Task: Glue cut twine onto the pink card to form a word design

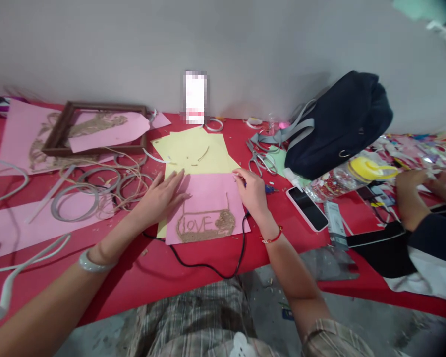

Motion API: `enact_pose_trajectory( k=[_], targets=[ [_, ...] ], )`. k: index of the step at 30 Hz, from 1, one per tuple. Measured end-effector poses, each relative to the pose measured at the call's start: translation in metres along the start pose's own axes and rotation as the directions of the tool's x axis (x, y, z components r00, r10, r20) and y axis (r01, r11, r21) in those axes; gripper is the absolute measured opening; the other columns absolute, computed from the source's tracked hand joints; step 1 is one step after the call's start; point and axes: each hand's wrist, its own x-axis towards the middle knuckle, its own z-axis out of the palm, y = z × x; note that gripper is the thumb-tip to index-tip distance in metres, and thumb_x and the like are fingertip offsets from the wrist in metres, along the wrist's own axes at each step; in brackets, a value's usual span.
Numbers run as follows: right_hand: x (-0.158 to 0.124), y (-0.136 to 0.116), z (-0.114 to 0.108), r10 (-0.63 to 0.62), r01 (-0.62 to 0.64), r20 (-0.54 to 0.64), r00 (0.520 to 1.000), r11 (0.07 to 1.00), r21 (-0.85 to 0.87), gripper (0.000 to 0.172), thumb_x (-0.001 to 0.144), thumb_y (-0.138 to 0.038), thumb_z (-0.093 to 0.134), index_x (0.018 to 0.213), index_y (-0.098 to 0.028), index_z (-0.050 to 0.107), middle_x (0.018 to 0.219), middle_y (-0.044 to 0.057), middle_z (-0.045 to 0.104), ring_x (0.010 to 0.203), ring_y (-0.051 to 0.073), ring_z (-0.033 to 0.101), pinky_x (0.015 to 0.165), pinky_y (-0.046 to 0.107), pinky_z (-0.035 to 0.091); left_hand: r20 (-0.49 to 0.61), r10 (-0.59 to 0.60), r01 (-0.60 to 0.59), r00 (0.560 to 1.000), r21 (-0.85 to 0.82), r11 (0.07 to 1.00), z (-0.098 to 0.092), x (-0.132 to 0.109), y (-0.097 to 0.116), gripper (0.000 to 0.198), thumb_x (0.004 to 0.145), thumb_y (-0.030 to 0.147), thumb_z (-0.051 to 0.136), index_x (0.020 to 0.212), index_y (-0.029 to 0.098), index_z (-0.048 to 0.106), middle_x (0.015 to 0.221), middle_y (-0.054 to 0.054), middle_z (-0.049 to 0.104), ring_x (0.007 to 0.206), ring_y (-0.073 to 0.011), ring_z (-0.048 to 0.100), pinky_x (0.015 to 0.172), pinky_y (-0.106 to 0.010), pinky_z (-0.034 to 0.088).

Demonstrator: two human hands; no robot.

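A pink sheet [204, 191] lies over yellow paper [196, 144] on the red table. Its lower part bears a brown cord design [206, 225] with the word LOVE and a heart shape. My left hand [163, 198] lies flat at the left edge of the papers, fingers spread. At the sheet's upper right corner, my right hand [250, 188] has its thumb and fingertips pinched together; what is between them is too small to make out. A short piece of brown cord [203, 153] rests on the yellow paper.
Coiled cords [74, 203] and a wooden frame [96, 151] are on the left. Behind the papers stands a lit phone [195, 98]. To the right are scissors [260, 161], a dark bag [338, 124], a bottle [342, 181], another phone [307, 208] and a person's arm [409, 198]. A black cable [208, 267] runs in front.
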Motion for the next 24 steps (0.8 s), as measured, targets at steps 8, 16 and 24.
enact_pose_trajectory(
  k=[8,16,24],
  targets=[
    [0.010,0.003,0.003,0.320,-0.324,0.179,0.930,0.488,0.810,0.040,0.082,-0.055,0.074,0.103,-0.022,0.066,0.072,0.000,0.071,0.061,0.017,0.066,0.065,0.031,0.056,0.004,-0.064,0.062,0.998,0.203,0.977,-0.001,-0.001,0.011,0.074,0.106,0.048,0.037,0.158,-0.004,0.039,0.156,-0.030,0.052,0.149,-0.0400,0.048,0.126,-0.053,0.034],
    [0.007,0.012,-0.010,0.242,-0.115,-0.210,0.947,0.869,0.481,0.009,0.076,-0.019,0.048,0.078,-0.024,0.055,0.070,-0.001,0.061,0.069,0.017,0.061,0.073,0.031,0.049,-0.092,-0.146,0.149,0.985,0.035,0.988,-0.021,0.009,-0.003,0.061,0.104,0.044,0.037,0.149,0.006,0.053,0.149,-0.026,0.060,0.140,-0.0365,0.057,0.118,-0.051,0.044],
    [-0.002,0.015,-0.020,0.330,-0.193,-0.253,0.909,0.874,0.445,0.022,0.091,-0.039,0.045,0.087,-0.023,0.059,0.055,-0.005,0.053,0.052,0.016,0.050,0.061,0.029,0.039,-0.229,-0.364,0.357,0.903,-0.070,0.931,-0.098,-0.024,-0.069,0.045,0.092,0.060,0.054,0.083,0.021,0.074,0.064,-0.003,0.070,0.055,-0.0195,0.063,0.051,-0.029,0.042]
  ],
)
